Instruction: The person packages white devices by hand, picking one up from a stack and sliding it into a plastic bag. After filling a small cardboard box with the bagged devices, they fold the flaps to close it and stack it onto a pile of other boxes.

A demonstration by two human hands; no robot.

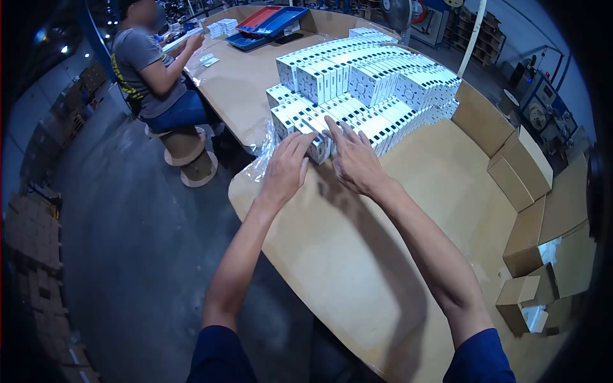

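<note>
A large stack of small white boxes [367, 83] with dark printing fills the far half of the cardboard-covered table [357, 255]. My left hand [287, 167] and my right hand [352, 159] both reach to the stack's near corner. Between them stands one small white box [317, 148], with the fingers of both hands touching it and its neighbours in the front row. Fingers are spread flat; a firm grip is not visible. Clear plastic wrap [263, 156] hangs off the table edge just left of my left hand.
A seated person [153, 70] in a grey shirt works at the far left end of the table. Blue and red trays [271, 22] lie at the far end. Brown cardboard cartons [527, 191] line the right side. Round stools [188, 153] stand on the grey floor.
</note>
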